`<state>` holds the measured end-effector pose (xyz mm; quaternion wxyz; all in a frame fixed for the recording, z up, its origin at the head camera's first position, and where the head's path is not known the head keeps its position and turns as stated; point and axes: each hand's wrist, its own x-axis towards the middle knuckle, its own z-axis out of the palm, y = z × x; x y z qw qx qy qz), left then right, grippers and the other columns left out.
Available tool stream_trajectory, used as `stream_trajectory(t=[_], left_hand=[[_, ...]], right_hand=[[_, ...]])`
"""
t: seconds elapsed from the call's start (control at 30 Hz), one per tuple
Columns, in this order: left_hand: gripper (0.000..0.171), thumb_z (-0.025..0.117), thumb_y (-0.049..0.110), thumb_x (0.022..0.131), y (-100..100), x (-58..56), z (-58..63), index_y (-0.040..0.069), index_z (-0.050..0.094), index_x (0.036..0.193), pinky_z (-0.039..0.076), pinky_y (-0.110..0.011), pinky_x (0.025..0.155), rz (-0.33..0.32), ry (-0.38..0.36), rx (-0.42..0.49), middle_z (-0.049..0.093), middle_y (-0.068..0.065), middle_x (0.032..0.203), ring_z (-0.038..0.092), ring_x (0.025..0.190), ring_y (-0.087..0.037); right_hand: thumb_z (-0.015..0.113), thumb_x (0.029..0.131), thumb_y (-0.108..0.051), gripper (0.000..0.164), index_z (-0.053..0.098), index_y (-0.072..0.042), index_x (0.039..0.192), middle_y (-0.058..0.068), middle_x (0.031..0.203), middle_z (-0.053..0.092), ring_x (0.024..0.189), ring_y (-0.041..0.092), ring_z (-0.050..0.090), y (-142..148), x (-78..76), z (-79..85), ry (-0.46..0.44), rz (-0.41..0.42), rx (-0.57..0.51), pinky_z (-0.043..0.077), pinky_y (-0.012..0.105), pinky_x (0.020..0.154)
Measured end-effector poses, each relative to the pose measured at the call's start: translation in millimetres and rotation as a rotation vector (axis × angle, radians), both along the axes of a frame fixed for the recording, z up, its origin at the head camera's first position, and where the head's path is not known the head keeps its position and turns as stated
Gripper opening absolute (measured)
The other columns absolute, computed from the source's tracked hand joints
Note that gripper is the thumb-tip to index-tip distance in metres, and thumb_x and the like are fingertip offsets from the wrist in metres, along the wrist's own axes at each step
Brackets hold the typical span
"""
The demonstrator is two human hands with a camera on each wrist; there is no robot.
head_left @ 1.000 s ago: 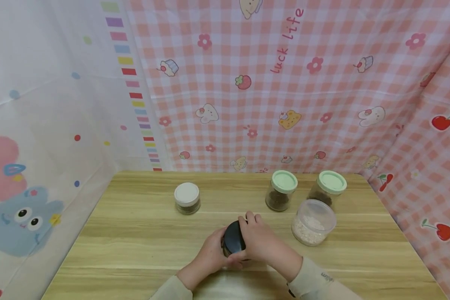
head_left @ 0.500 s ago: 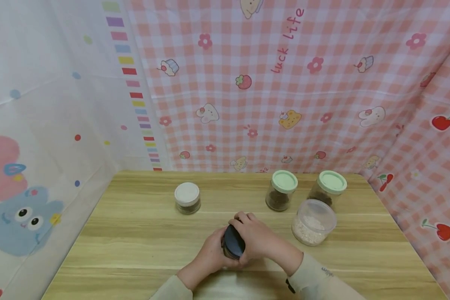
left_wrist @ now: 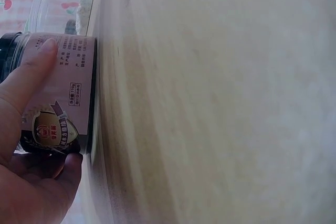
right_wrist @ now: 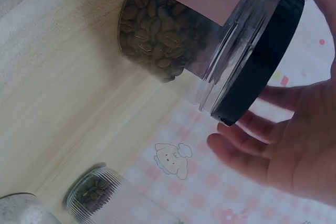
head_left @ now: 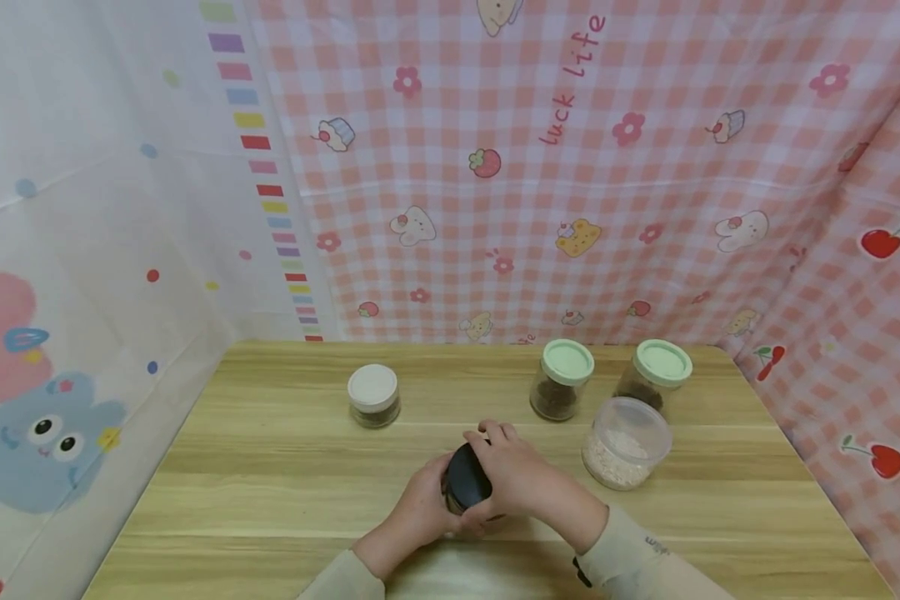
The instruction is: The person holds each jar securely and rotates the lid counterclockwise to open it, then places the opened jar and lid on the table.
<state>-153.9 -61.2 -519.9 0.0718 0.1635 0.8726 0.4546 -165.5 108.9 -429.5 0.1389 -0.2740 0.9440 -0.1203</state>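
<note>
The left hand [head_left: 423, 504] is gripping a clear jar of coffee beans [right_wrist: 157, 30] near the front middle of the wood-grain table [head_left: 285, 483]; its thumb is lying across the pink printed label [left_wrist: 58, 77], while its other fingers are curling round the opposite side. The jar is standing lid-up with its base down at the tabletop; the brown beans are showing through the clear wall beside the label. The right hand [head_left: 521, 479] is reaching over the black lid [head_left: 467, 479], covering its right part in the head view; from the right wrist its fingers are spreading loosely about the rim, and a gap is showing between the thumb and the lid — whether the fingertip hidden behind the rim is touching it, I cannot tell. The lid is sitting on the jar's mouth.

Farther back on the left, a small white-lidded jar [head_left: 375, 410] is standing well apart from the hands; to the right of the hands, a clear tub of pale flakes [head_left: 621, 454] is standing near the right forearm, partly hiding a green-lidded jar with dark contents [head_left: 654, 385]; a second green-lidded jar [head_left: 558, 398] is standing to the left of that one. Behind the table, a pink-and-white checked cloth [head_left: 450, 208] is hanging, bearing the words "luck life"; pale sleeves [head_left: 345, 579] are covering both forearms.
</note>
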Motion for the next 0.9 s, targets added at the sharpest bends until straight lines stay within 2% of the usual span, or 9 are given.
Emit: stream_trajectory(t=[0.2, 0.47, 0.57, 0.7, 0.83, 0.9], left_hand=[[0.095, 0.091, 0.037, 0.054, 0, 1.1, -1.6, 0.006, 0.048, 0.133, 0.046, -0.044, 0.098, 0.007, 0.003, 0.002, 0.057, -0.010, 0.125, 0.055, 0.116, -0.026], [0.097, 0.090, 0.044, 0.055, -2, 3.5, -5.1, 0.010, 0.047, 0.135, 0.047, -0.043, 0.097, 0.002, 0.003, 0.019, 0.058, -0.007, 0.126, 0.056, 0.115, -0.024], [0.096, 0.089, 0.044, 0.056, -2, 1.8, -5.5, 0.009, 0.047, 0.135, 0.047, -0.044, 0.096, 0.004, 0.014, 0.009, 0.057, -0.008, 0.127, 0.055, 0.115, -0.025], [0.095, 0.088, 0.046, 0.057, -2, -0.1, -5.2, 0.010, 0.047, 0.135, 0.047, -0.045, 0.097, -0.010, 0.025, -0.011, 0.057, -0.007, 0.128, 0.055, 0.117, -0.025], [0.095, 0.088, 0.048, 0.056, -3, 0.2, -3.3, 0.013, 0.046, 0.135, 0.046, -0.044, 0.098, -0.030, 0.018, -0.010, 0.057, -0.004, 0.129, 0.055, 0.116, -0.024], [0.096, 0.089, 0.046, 0.055, -2, 0.4, -2.6, 0.013, 0.046, 0.134, 0.046, -0.043, 0.098, -0.030, 0.023, -0.005, 0.057, -0.004, 0.128, 0.055, 0.116, -0.023]], right_hand=[[0.076, 0.060, -0.066, 0.108, 0.041, -0.003, 0.140, 0.020, 0.133, 0.041, 0.117, 0.034, 0.042, -4, 1.7, -2.3, 0.043, -0.046, 0.082, 0.050, 0.044, 0.088], [0.084, 0.059, -0.054, 0.102, 0.043, -0.007, 0.139, 0.015, 0.131, 0.043, 0.113, 0.030, 0.042, -8, 2.0, 0.1, 0.023, -0.041, 0.058, 0.050, 0.042, 0.085], [0.085, 0.057, -0.050, 0.100, 0.044, -0.009, 0.138, 0.013, 0.131, 0.043, 0.112, 0.029, 0.043, -6, 0.0, -2.1, 0.061, -0.001, 0.043, 0.051, 0.041, 0.083], [0.087, 0.056, -0.044, 0.096, 0.046, -0.011, 0.136, 0.010, 0.132, 0.044, 0.117, 0.028, 0.043, -2, -3.2, -4.5, 0.101, 0.096, 0.010, 0.051, 0.041, 0.085], [0.088, 0.057, -0.037, 0.094, 0.044, -0.016, 0.137, 0.008, 0.138, 0.041, 0.124, 0.029, 0.040, 3, -6.6, 0.5, 0.068, 0.179, -0.045, 0.049, 0.041, 0.089], [0.088, 0.057, -0.032, 0.096, 0.041, -0.017, 0.139, 0.007, 0.140, 0.039, 0.125, 0.028, 0.039, 5, -8.6, 5.9, 0.035, 0.175, -0.090, 0.049, 0.041, 0.088]])
